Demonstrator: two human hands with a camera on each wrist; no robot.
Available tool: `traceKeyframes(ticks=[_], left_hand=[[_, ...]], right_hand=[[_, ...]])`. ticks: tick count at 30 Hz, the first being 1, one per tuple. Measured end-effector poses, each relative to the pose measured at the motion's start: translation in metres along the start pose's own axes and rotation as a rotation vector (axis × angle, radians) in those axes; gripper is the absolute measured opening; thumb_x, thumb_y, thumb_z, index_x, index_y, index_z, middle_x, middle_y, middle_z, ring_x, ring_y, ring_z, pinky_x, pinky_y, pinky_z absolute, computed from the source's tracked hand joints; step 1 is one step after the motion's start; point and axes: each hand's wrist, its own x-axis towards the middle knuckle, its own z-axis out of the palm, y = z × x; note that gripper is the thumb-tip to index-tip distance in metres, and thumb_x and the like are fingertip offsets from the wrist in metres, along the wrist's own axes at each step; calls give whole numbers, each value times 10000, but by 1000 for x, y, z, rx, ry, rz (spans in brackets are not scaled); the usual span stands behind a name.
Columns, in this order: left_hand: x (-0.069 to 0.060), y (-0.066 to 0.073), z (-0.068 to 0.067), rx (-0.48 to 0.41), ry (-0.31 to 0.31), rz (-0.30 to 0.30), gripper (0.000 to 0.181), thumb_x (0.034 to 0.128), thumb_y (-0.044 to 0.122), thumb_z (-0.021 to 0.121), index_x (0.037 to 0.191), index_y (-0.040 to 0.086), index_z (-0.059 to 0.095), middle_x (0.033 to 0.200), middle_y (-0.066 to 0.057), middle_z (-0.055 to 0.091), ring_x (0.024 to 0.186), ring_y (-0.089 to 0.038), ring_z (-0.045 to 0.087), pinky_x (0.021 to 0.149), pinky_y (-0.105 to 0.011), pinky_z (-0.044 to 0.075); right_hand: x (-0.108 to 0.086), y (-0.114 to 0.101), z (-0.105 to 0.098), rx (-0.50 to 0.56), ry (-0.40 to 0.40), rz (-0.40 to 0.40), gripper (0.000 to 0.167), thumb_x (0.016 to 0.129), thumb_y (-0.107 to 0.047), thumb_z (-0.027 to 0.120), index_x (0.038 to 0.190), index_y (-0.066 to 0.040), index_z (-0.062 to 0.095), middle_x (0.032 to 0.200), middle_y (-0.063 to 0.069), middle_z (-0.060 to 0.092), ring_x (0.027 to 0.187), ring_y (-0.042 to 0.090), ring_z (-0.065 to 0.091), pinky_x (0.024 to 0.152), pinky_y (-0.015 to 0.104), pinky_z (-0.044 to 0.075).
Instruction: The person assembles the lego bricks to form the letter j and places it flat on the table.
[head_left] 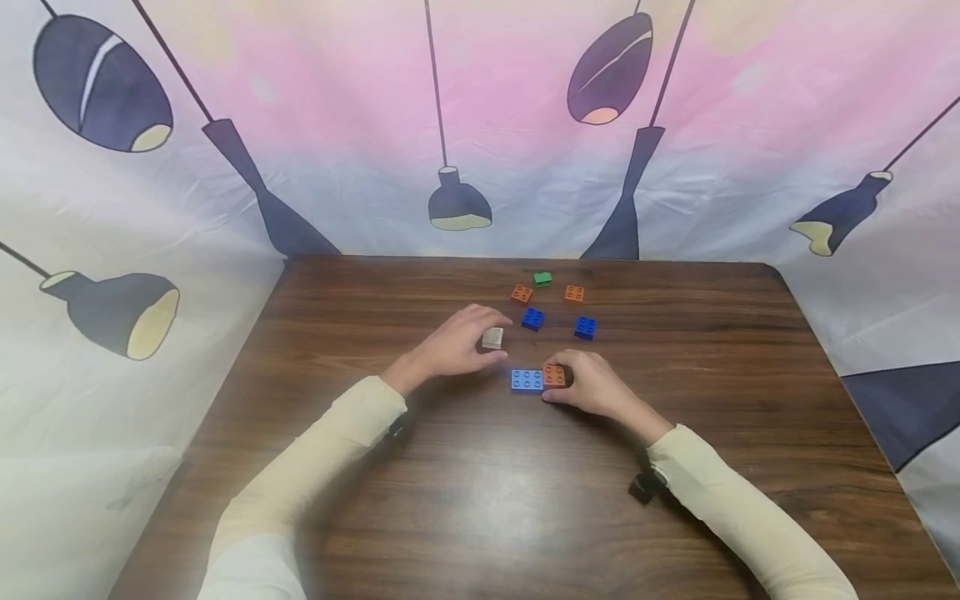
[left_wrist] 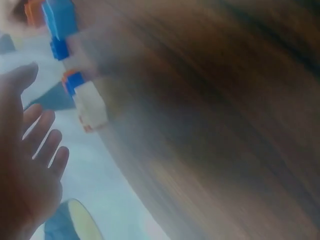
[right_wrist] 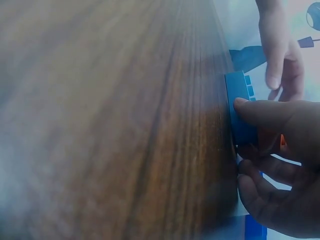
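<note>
My left hand (head_left: 459, 343) is spread around a white toy brick (head_left: 492, 337), thumb on the near side and fingers on the far side. In the left wrist view, a gap shows between the relaxed fingers and the white brick. My right hand (head_left: 596, 383) pinches an orange toy brick (head_left: 554, 376) at the right end of a light blue toy brick (head_left: 527, 380). Its thumb (right_wrist: 250, 107) lies against the light blue brick's side in the right wrist view. Whether the orange brick sits on top of the light blue one or beside it, I cannot tell.
Beyond the hands lie two dark blue bricks (head_left: 533, 318), two more orange bricks (head_left: 574, 293) and a green brick (head_left: 542, 279). The wooden table (head_left: 465, 500) ends at a lamp-patterned curtain (head_left: 510, 150). A black wrist camera (head_left: 643, 487) hangs under the right sleeve.
</note>
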Motion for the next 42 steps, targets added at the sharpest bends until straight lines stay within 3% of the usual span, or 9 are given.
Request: traceKeyframes(ticks=[7,20,29,42], left_hand=[[3,-17,0,18,-79,-21,668,925,385,743,1486,117,499,1492,-68,539,1395,-258,462,1189,-478,333],[14,-33,4,40,-129,-109,633,945,462,707,1441,102,549,1438,-83,583,1390,-283,485,1175,-490,361],[18,-36,7,52,-120,-103,504,948,436,714,1330,115,647,1305,-44,650,1231,-238,577,1095,-452,444],[13,-33,2,3,-94,-125,458,952,351,729,1336,116,646,1268,-48,697,1170,-230,643,1030,-433,506]], right_hand=[[0,0,1,-10,5,-3,457,817,-291,878,1175,-57,719,997,14,704,877,163,602,771,372,496],[2,1,1,-15,7,-6,469,817,-290,877,1185,-50,713,1005,26,705,873,167,605,762,365,496],[1,0,2,-16,5,2,461,819,-279,876,1190,-57,713,1037,36,711,902,177,614,788,382,503],[0,-2,1,-14,-2,7,456,824,-277,872,1192,-60,712,1015,25,705,873,168,596,761,359,482]])
